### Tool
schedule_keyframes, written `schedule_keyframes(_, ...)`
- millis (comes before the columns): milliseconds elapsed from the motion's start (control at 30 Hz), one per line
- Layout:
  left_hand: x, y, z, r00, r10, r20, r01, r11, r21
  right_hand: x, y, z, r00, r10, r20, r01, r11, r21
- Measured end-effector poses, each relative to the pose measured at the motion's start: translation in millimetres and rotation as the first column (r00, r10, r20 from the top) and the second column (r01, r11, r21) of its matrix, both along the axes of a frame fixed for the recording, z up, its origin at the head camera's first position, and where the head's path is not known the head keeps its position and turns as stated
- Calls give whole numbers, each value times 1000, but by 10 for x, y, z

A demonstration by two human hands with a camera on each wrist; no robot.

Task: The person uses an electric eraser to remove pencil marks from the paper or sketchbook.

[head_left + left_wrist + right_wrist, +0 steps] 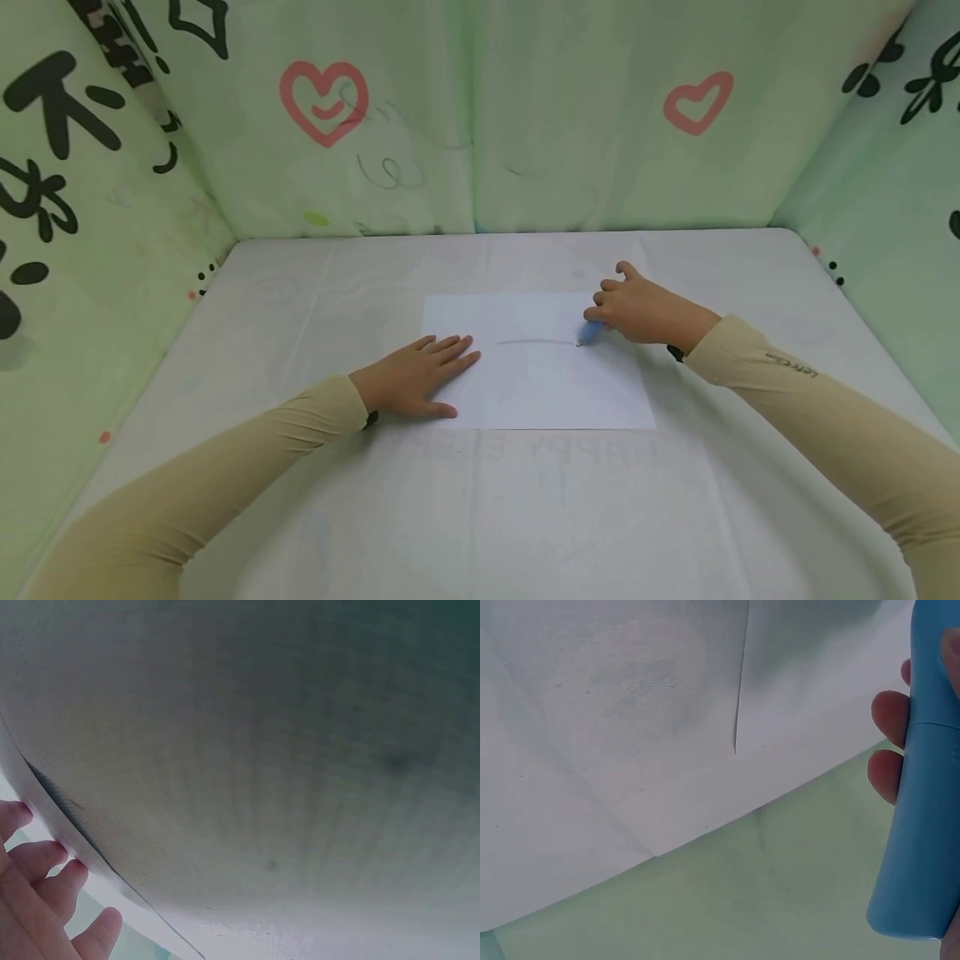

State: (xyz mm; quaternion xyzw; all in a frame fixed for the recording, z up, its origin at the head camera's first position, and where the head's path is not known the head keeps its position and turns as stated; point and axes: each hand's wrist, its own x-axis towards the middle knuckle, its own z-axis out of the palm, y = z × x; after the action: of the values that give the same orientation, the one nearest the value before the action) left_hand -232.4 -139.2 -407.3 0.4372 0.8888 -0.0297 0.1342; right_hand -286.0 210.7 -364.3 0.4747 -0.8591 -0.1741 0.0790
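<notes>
A white sheet of paper (pixel 555 392) lies on the white-covered table, and a faint grey line (pixel 532 341) runs across its upper half. My left hand (pixel 416 377) rests palm down on the paper's left edge, fingers spread. Over the right part of the sheet, my right hand (pixel 637 308) grips a thick blue pen-shaped tool (pixel 591 332). Its pointed tip is at the line's right end. In the right wrist view the smooth blue body of the tool (pixel 926 817) shows a seam, with fingertips around it. The left wrist view shows mostly the pale surface and some left-hand fingers (pixel 56 889).
The white tablecloth (pixel 300 500) carries faint creases and mirrored lettering. Green curtains (pixel 555 150) with hearts and black markings stand behind the table and on both sides.
</notes>
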Motion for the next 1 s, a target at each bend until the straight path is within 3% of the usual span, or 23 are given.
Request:
schedule_keyframes(400, -19, -21, -50, 1000, -2, -18, 2, 1000, -8, 6, -45, 14, 1000, -8, 17, 8, 1000, 1)
schedule_keyframes(733, -6, -10, -31, 1000, 1, -10, -1, 1000, -12, -21, -48, 4, 1000, -2, -6, 2, 1000, 4)
schedule_keyframes(1000, -9, -4, -23, 1000, -5, -17, 4, 1000, -23, -15, -51, 22, 999, -21, 26, 21, 1000, 22)
